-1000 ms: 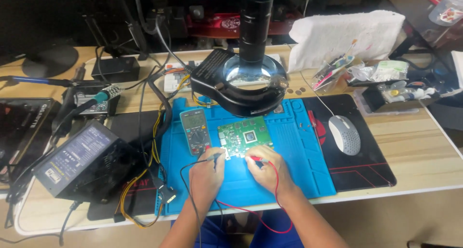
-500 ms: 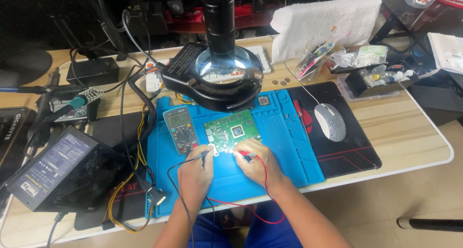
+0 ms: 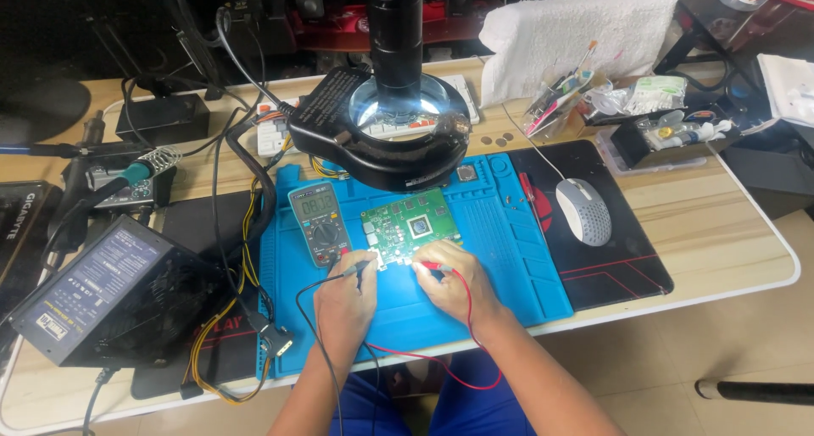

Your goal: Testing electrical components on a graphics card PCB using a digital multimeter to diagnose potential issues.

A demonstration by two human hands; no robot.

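Note:
A green circuit board (image 3: 412, 224) lies on a blue work mat (image 3: 475, 258) under a black microscope head (image 3: 392, 131). My left hand (image 3: 343, 305) grips a black test probe (image 3: 360, 269) whose tip touches the board's near left edge. My right hand (image 3: 458, 283) grips a red test probe (image 3: 431, 267) that points at the board's near edge. The probes' black and red leads trail back toward me. A dark multimeter (image 3: 319, 224) with a lit display sits just left of the board.
A black power supply (image 3: 102, 296) with yellow and black cables sits at the left. A soldering station (image 3: 127, 186) is behind it. A grey mouse (image 3: 583, 211) rests on a black pad at the right. Tool trays (image 3: 661, 131) and a white towel (image 3: 577, 33) stand at the back right.
The view has shifted slightly, so the desk sits a little higher and further left in frame. Both hands stay at the board's near edge with the probes.

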